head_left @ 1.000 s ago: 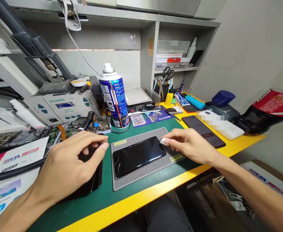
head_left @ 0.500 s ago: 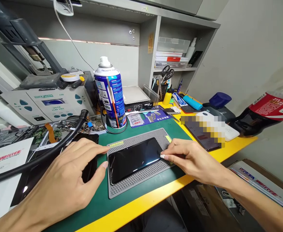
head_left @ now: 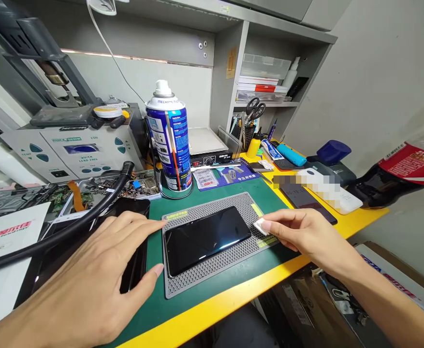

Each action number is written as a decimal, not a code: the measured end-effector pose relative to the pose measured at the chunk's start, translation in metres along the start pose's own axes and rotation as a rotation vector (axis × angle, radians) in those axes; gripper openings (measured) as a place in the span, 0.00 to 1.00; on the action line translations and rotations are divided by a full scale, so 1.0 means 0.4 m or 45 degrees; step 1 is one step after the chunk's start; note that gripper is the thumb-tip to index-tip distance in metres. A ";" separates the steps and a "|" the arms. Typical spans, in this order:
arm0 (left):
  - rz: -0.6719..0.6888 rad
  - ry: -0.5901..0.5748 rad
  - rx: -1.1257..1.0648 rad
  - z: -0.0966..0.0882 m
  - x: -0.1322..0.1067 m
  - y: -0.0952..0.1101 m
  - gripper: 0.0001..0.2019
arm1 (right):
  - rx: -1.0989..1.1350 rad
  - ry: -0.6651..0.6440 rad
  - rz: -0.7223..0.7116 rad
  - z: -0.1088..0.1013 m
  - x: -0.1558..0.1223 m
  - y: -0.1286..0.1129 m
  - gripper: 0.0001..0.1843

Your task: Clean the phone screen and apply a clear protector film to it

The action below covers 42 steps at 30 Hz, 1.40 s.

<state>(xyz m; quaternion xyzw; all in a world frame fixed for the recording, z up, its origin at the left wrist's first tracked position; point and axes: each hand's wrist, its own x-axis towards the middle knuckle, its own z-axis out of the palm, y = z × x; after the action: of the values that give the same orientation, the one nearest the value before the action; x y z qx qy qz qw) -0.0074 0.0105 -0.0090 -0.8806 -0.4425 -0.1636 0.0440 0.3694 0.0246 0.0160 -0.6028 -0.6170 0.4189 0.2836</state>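
Observation:
A black smartphone [head_left: 208, 241] lies screen up on a grey perforated mat [head_left: 182, 285], a small mark showing on its dark glass. My left hand [head_left: 103, 275] is beside the phone's left end, thumb and fingers spread apart with nothing between them. Its index fingertip reaches the mat's upper left corner. Just off the phone's right end, my right hand [head_left: 299, 229] pinches a small folded white wipe [head_left: 261, 226] between thumb and fingers, over the mat's right part.
A blue spray can [head_left: 170, 145] stands behind the mat. At left are a hot-air station [head_left: 77, 150], its black hose [head_left: 70, 232] and circuit boards. Two phones, one dark [head_left: 302, 198] and one white [head_left: 342, 195], and a cola bottle [head_left: 396, 169] lie at right.
My right hand has moved right, off the phone's edge, with the white wipe now showing more. My left thumb has opened slightly away from the phone. The view has shifted a little.

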 end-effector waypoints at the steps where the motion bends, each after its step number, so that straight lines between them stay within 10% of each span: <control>1: 0.000 -0.010 0.011 0.000 -0.002 0.001 0.29 | -0.007 0.016 -0.009 0.005 0.005 -0.004 0.23; 24: -0.069 -0.023 -0.016 -0.010 0.005 0.046 0.35 | -0.358 0.499 -0.574 0.216 -0.056 -0.002 0.10; 37: -0.015 -0.050 -0.050 -0.010 -0.004 0.032 0.27 | -0.189 0.289 -0.811 0.449 -0.094 -0.109 0.17; 42: 0.015 -0.010 -0.014 -0.001 -0.004 0.018 0.25 | 0.083 0.091 -0.590 0.363 -0.101 -0.095 0.12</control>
<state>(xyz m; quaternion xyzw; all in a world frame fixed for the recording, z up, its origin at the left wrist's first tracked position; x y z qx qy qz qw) -0.0027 0.0049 -0.0085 -0.8841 -0.4365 -0.1625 0.0384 0.2307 -0.0376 -0.0161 -0.4501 -0.7146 0.3408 0.4131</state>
